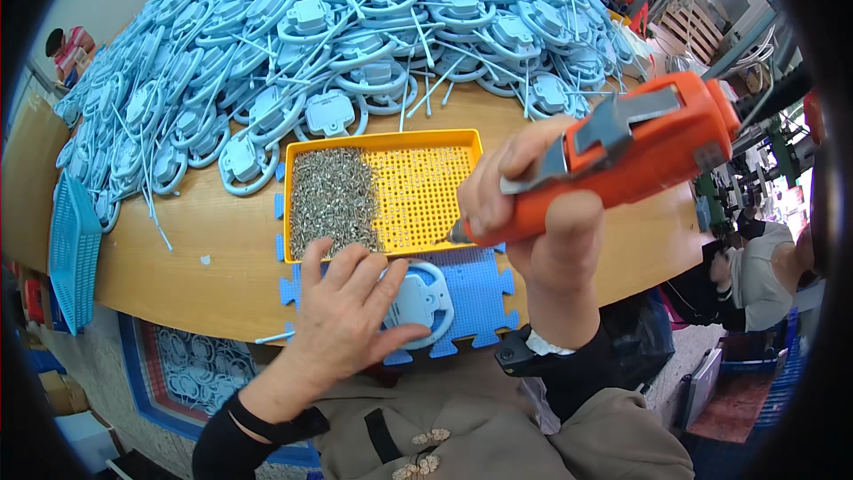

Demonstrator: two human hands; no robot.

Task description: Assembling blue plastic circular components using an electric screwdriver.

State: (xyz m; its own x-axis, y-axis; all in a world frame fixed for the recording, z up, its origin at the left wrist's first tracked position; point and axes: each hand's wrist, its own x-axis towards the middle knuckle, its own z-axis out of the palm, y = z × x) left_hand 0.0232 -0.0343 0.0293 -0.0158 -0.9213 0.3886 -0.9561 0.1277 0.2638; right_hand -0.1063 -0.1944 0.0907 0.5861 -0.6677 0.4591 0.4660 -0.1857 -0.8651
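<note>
Left hand (342,311), fingers spread, lies over left side of light-blue ring-shaped part (418,300) on blue foam mat (480,293); right hand (562,258) — closed round orange power screwdriver (649,151) — hangs to right of part; screwdriver tip (458,232) by near edge of yellow tray (382,138) holding screws (330,196); heap of similar blue parts (329,114) covers far tabletop (187,249).

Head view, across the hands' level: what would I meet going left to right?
Turquoise plastic basket → left hand, fingers spread over a light-blue ring-framed plastic part → right hand, gripping an orange power screwdriver → co-worker in a light top.
</note>
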